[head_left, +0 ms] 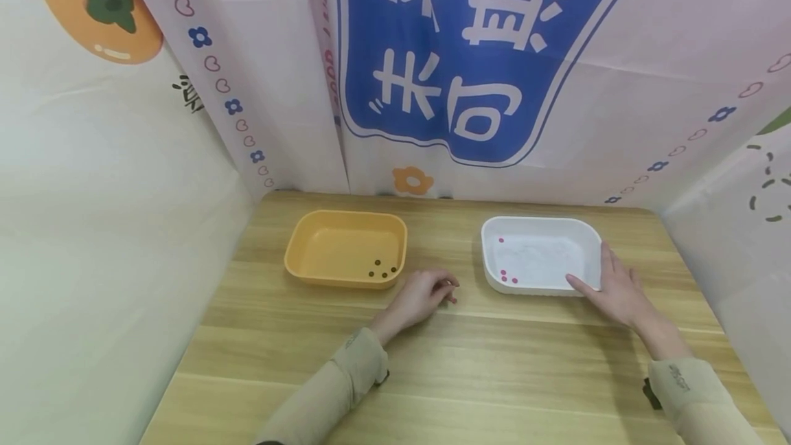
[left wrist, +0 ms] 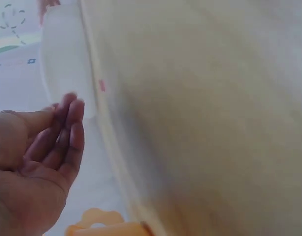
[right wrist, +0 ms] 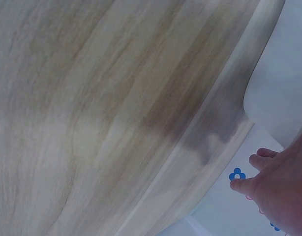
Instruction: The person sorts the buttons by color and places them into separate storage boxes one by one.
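Observation:
My left hand [head_left: 423, 294] is between the two trays, thumb and fingertips pinched on a small red bead [left wrist: 55, 105]. Another small red bead [left wrist: 102, 85] lies on the table near the white tray in the left wrist view. With my right hand [head_left: 621, 294] I hold the near right corner of the white tray [head_left: 540, 290], thumb over its front rim and fingers along its right side. Several pinkish-red beads [head_left: 503, 272] lie in that tray's left part. Several dark beads [head_left: 384, 275] sit in the near right corner of the yellow tray [head_left: 336, 281].
Both trays stand toward the back of the wood-grain table [head_left: 494, 376], yellow on the left and white on the right. A printed cloth [head_left: 426, 53] hangs right behind the table, and white cloth sides [head_left: 93, 259] rise at its left and right.

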A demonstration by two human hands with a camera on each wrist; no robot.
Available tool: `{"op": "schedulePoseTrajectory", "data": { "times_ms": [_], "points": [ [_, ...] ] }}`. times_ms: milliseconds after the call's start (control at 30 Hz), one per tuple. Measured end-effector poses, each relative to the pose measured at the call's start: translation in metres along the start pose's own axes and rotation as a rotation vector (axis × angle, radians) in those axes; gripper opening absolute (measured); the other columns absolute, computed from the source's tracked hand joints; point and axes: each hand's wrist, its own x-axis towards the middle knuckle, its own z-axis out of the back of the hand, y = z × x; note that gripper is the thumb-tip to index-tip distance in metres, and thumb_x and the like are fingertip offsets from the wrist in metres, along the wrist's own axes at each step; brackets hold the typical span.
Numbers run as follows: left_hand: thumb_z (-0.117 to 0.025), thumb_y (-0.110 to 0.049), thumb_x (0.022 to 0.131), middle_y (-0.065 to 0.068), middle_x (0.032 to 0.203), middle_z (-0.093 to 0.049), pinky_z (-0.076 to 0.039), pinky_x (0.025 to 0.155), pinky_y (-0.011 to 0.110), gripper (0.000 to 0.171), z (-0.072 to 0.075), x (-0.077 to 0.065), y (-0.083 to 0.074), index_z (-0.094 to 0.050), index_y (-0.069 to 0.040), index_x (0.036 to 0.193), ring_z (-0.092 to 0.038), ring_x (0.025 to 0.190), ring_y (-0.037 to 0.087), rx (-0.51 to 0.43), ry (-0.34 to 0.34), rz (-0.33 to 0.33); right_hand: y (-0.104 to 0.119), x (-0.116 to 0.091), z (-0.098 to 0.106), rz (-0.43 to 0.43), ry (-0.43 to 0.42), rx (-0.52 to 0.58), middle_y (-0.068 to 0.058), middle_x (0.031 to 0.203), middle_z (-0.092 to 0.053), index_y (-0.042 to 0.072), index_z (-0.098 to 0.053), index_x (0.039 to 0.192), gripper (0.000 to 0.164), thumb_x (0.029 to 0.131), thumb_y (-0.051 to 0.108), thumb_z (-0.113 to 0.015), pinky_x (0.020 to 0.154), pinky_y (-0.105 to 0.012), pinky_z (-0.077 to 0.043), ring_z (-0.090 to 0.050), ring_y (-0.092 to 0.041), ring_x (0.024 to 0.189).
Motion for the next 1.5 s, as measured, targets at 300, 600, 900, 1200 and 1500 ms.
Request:
{"op": "schedulePoseTrajectory", "data": {
  "times_ms": [300,600,900,1200,1500],
  "points": [
    [-0.074,-0.002,0.102,0.015,0.096,-0.085,-0.068,0.077,0.024,0.009,0.011,-0.001,-0.017,-0.078,0.003,0.109,-0.083,0.087,0.025,-0.109,0.023,-0.043,0.001,-0.001,-0.001,-0.005,-0.004,-0.002,-0.054,0.169,-0.003,-0.015,0.016,0.166,0.12,0.109,0.067,-0.05,0.125,-0.089,-0.005,-0.013,-0.073,0.156],
    [-0.083,-0.008,0.097,0.014,0.096,-0.084,-0.062,0.075,0.016,0.017,0.019,-0.002,-0.03,-0.077,0.003,0.109,-0.081,0.087,0.038,-0.143,0.033,-0.147,0.0,0.0,0.0,-0.003,-0.004,0.0,-0.053,0.169,-0.001,-0.014,0.017,0.166,0.119,0.109,0.067,-0.049,0.125,-0.089,-0.004,-0.012,-0.073,0.156],
    [-0.086,-0.012,0.094,0.008,0.101,-0.082,-0.066,0.089,0.029,0.016,0.023,0.003,-0.04,-0.08,-0.005,0.107,-0.074,0.093,0.014,-0.106,-0.075,-0.175,0.001,0.002,0.001,-0.002,-0.006,-0.002,-0.053,0.17,-0.001,-0.015,0.016,0.166,0.12,0.109,0.067,-0.049,0.125,-0.089,-0.004,-0.011,-0.072,0.157],
    [-0.089,-0.009,0.091,0.012,0.101,-0.08,-0.065,0.089,0.029,0.02,0.012,0.033,-0.058,-0.08,-0.002,0.108,-0.067,0.089,0.006,-0.209,-0.195,-0.161,-0.002,0.001,0.002,0.001,-0.005,-0.006,-0.053,0.169,-0.001,-0.015,0.017,0.166,0.119,0.109,0.067,-0.048,0.125,-0.089,-0.003,-0.011,-0.072,0.157],
    [-0.089,-0.014,0.092,0.002,0.088,-0.066,-0.049,0.074,0.012,0.02,-0.009,0.061,-0.069,-0.083,-0.004,0.108,-0.055,0.078,-0.001,-0.331,-0.214,-0.049,-0.003,0.002,-0.001,-0.002,0.004,-0.01,-0.052,0.17,-0.001,-0.014,0.017,0.166,0.119,0.109,0.068,-0.048,0.126,-0.089,-0.003,-0.011,-0.072,0.157]
  ]
}}
